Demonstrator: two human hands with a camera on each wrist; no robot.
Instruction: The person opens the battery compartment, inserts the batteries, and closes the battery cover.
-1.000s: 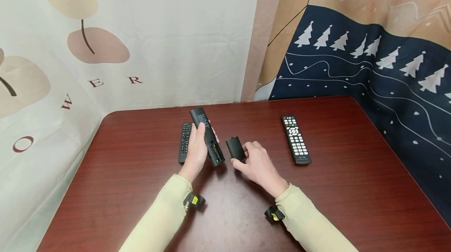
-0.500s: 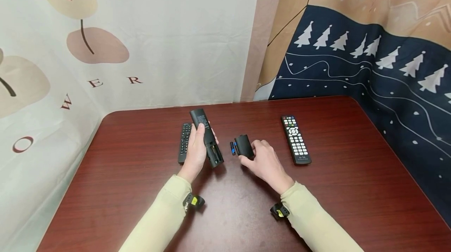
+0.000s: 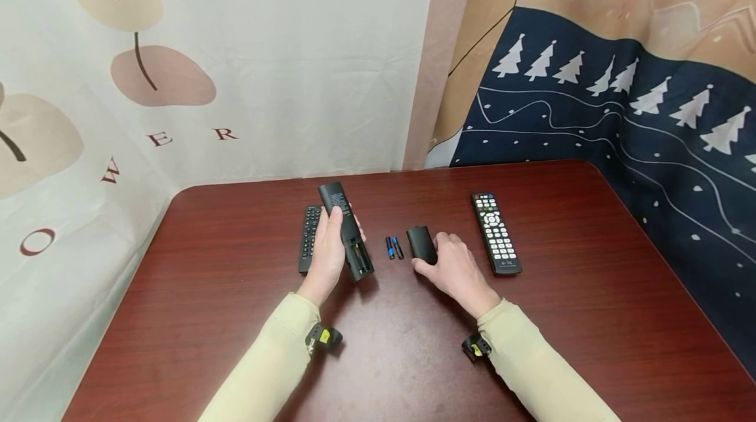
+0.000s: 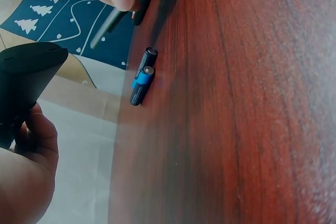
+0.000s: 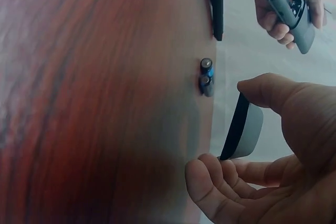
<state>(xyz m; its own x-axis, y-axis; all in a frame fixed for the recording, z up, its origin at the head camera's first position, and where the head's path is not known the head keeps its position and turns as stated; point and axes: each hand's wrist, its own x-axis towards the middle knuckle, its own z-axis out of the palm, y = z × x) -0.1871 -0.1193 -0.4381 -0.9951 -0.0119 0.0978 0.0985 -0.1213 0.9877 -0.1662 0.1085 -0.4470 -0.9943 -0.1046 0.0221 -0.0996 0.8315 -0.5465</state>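
Left hand (image 3: 327,256) curled round remote (image 3: 350,232), battery compartment (image 3: 358,258) uncovered | Right hand (image 3: 456,270) pinching black cover (image 3: 421,244), right of two loose batteries (image 3: 390,249) between the hands | Risk, judged: batteries may roll if the cover brushes them

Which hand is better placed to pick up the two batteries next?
Probably the right hand: it pinches only the cover, which could be set down, while the left hand grips the remote with its battery compartment exposed.
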